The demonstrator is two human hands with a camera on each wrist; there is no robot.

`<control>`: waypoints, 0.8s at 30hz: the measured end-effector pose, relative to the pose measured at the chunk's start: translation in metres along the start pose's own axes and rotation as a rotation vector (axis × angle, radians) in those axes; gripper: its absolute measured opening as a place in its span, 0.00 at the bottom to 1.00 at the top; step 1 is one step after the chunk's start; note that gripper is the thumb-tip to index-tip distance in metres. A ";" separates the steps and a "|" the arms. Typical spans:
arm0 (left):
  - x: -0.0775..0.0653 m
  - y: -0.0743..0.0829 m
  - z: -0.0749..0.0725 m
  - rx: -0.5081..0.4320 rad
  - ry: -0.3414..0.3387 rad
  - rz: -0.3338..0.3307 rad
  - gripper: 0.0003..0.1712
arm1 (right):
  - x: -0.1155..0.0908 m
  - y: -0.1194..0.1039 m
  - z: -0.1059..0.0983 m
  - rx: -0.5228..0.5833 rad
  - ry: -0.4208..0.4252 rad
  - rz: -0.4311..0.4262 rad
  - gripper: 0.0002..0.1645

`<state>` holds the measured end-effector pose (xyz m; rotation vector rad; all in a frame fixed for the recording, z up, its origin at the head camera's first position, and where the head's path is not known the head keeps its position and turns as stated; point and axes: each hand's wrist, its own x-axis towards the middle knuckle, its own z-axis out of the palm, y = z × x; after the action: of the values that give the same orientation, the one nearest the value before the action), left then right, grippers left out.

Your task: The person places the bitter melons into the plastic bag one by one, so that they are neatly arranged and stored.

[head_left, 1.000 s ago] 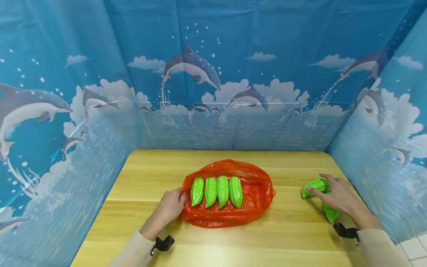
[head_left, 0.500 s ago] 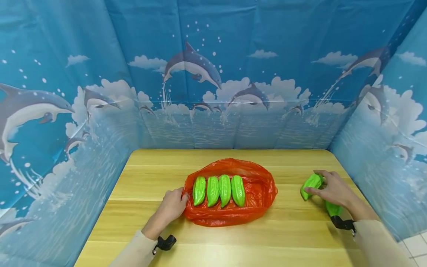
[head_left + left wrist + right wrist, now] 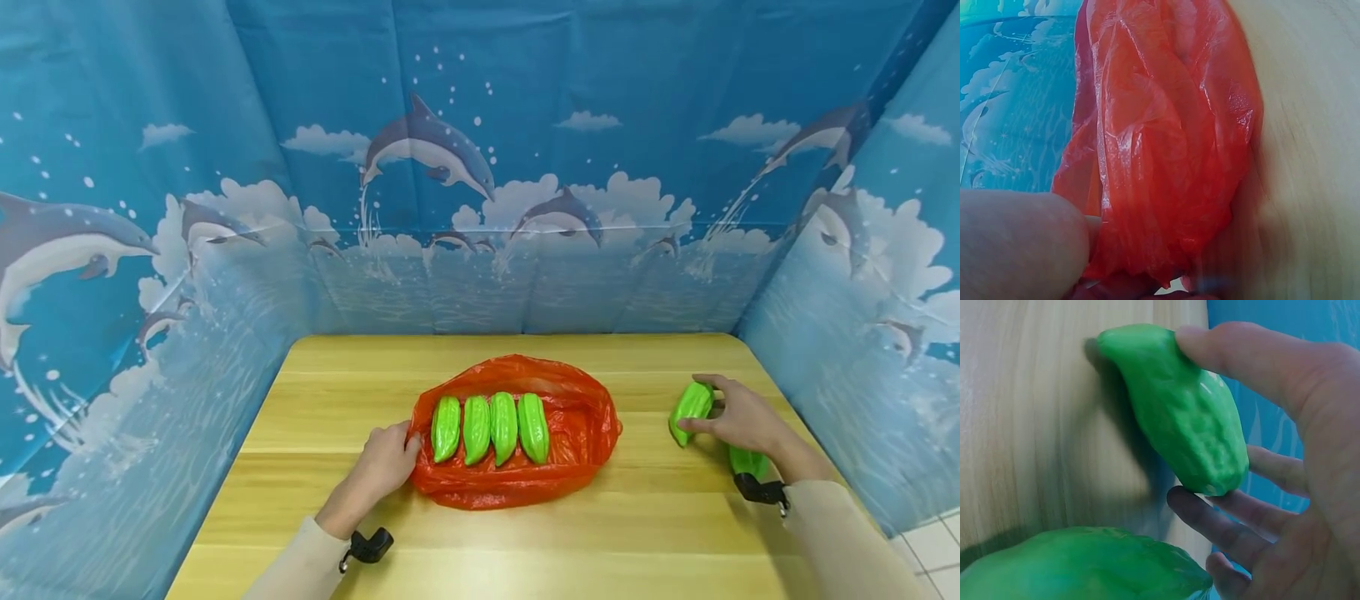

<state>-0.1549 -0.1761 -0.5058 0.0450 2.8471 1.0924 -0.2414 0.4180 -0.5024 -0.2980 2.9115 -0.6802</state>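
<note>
In the head view my left hand pinches the left rim of a red plastic bag. Its thumb and the bunched film show close up in the left wrist view. Several glossy green ridged fruits lie side by side within the spread-out bag. On the right, my right hand holds another such fruit between thumb and fingers, tilted, with its shadow on the wood beside it in the right wrist view. One more green fruit lies near that hand, partly covered by the wrist in the head view.
The pale wooden table ends at a blue dolphin-print curtain behind and on both sides. Each wrist wears a small black camera. White floor tiles show at the lower right.
My right hand has closed its grip on the green fruit, turned it more upright and shifted slightly left. My left hand keeps hold of the bag's rim.
</note>
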 end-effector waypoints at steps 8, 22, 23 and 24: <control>-0.003 -0.001 0.001 -0.021 -0.018 -0.021 0.15 | 0.002 -0.006 0.001 0.060 -0.010 -0.044 0.66; 0.001 0.005 0.001 0.027 0.008 -0.009 0.15 | 0.007 -0.010 0.002 0.162 -0.020 -0.095 0.67; 0.001 0.005 0.001 0.027 0.012 -0.006 0.14 | 0.008 -0.010 0.002 0.175 -0.025 -0.099 0.66; 0.001 0.006 0.001 0.028 0.017 -0.001 0.14 | 0.008 -0.010 0.002 0.191 -0.031 -0.103 0.66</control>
<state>-0.1561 -0.1710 -0.5023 0.0367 2.8775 1.0576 -0.2470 0.4068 -0.5002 -0.4332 2.7899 -0.9528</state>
